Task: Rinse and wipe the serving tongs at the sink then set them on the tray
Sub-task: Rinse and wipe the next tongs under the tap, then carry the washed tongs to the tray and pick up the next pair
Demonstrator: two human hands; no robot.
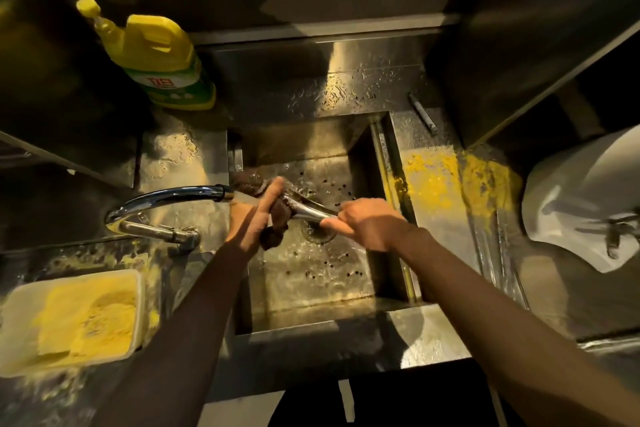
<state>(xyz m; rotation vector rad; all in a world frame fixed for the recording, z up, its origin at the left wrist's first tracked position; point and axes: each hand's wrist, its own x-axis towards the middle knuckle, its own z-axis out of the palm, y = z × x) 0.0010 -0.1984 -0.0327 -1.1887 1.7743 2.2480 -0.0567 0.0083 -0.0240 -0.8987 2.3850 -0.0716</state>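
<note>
Step in hand: wiping under the rinse, by my reading; tongs not yet on any tray.
Serving tongs [310, 210]: metal, held over the sink basin, just above the drain [318, 230], lying roughly level between the two hands.
Right hand [369, 224]: fingers curled closed around the handle end of the tongs.
Left hand [254, 218]: fingers wrapped shut on a dark brown scrub cloth [278, 215], which is pressed around the working end of the tongs; thumb raised.
Faucet [166, 196]: chrome spout ending just beside the left hand; flowing water is likely, though the stream itself is hard to make out.
Sink [381, 156]: steel, wet, dotted with dark specks.
Tray [69, 319]: pale shallow container on the surface at the lower left, dusted with yellow powder; whether this is the intended tray, cannot tell.
Yellow residue [436, 180]: powder smeared on the surface right of the basin.
Detergent bottle [157, 59]: yellow with a green label, standing behind the faucet; red and white characters on the label, too blurred to read with confidence.
Other writing: none legible.
Next move calls for: drawing the cloth along the full length of both arms, shaking off water, then carrying the tongs left, clear of the faucet, to the tray.
</note>
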